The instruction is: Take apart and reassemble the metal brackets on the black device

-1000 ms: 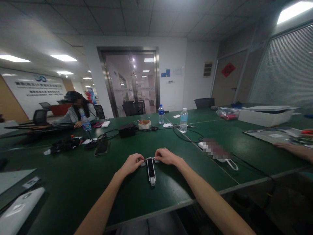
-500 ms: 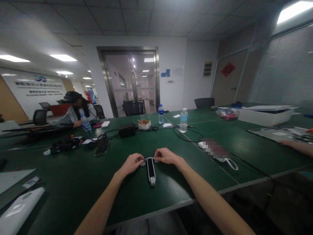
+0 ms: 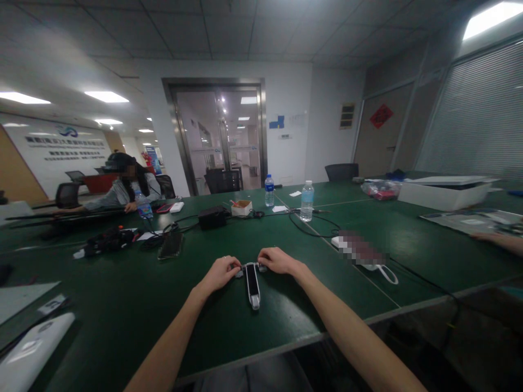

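On the green tabletop in front of me lies a slim white device with a long black face. Its narrow pale end points toward me. My left hand pinches a small greyish piece at the far end's left side. On the opposite side, my right hand has its fingertips closed on a similar small piece. Fingers partly hide both pieces, and I cannot tell whether they are joined to the device. Both forearms reach in from the near edge.
Beyond my hands are a black box with cables, a small open carton and water bottles. A dark phone lies left, a white-cased item right. A person sits far left; another person's hand rests far right.
My hands and the white device stay in place. The other person's hand at the far right has shifted slightly, along with the flat sheet near it.
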The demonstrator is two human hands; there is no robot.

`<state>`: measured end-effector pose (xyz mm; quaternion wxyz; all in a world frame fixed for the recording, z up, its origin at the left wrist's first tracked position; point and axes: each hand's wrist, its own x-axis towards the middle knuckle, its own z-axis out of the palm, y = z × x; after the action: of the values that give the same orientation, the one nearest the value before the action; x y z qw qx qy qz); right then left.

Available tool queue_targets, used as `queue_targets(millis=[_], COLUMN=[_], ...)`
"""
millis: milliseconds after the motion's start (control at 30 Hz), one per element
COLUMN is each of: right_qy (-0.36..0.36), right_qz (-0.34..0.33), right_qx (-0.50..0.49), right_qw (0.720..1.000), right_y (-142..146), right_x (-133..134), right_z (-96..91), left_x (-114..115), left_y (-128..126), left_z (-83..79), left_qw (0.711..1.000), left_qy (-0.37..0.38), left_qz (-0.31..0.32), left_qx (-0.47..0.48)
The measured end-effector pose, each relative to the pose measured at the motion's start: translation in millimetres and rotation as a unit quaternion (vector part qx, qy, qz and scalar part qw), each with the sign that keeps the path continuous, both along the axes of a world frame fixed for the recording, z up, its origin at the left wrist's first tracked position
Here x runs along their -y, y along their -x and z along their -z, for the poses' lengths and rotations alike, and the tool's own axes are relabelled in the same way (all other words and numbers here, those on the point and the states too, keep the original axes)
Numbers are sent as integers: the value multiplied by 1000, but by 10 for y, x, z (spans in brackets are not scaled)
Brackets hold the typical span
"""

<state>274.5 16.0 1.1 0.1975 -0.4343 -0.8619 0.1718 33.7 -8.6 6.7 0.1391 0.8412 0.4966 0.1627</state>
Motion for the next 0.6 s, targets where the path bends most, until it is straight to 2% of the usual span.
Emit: queue_targets(millis=[200,367,600], right_qy=[-33,-48,-28], right_qz=[-10,-2,3], right_qx=[36,24,35], right_qw=[999,999,999], right_y=[10,7,10], right_x=[5,5,4], right_z=[-16,-34,-20], left_x=[0,7,4], left_y=[2,-2,6], left_z=[1,-9,-3], left_qw=[1000,1000,1000], left_qy=[-2,8,11], left_qz=[5,-5,-3], left_qx=[-2,-3,2])
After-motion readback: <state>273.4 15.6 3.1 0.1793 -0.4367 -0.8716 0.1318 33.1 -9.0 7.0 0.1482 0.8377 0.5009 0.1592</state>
